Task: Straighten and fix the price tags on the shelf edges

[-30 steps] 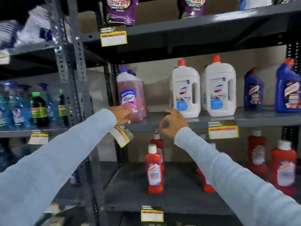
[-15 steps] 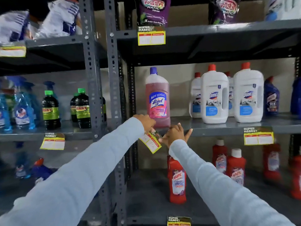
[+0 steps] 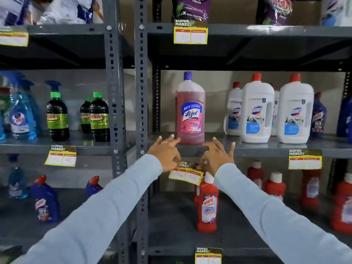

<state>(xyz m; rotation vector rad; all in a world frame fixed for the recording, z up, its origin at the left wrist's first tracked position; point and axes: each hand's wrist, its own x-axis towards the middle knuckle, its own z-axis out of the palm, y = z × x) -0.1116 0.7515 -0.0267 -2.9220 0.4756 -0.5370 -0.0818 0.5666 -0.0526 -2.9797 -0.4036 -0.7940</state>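
A yellow price tag (image 3: 185, 175) hangs below the middle shelf edge (image 3: 266, 151), tilted slightly down to the right. My left hand (image 3: 166, 153) pinches its upper left part with thumb and forefinger, the other fingers spread. My right hand (image 3: 217, 156) pinches its upper right part, fingers also spread. The tag's top strip is mostly hidden behind both hands. Right above stands a pink Lizol bottle (image 3: 190, 109).
Other tags hang at the upper shelf (image 3: 190, 33), the left shelf (image 3: 61, 156), the right (image 3: 304, 160) and the bottom (image 3: 208, 256). White Domex bottles (image 3: 257, 111) stand to the right, a red Harpic bottle (image 3: 207, 204) just below the hands, dark green-capped bottles (image 3: 57, 115) left. Grey perforated uprights (image 3: 141, 92) divide the racks.
The tag hung steeply crooked from my left hand. My right hand has come in and taken its other end, and the tag is now nearly level. The view shifted left and closer.
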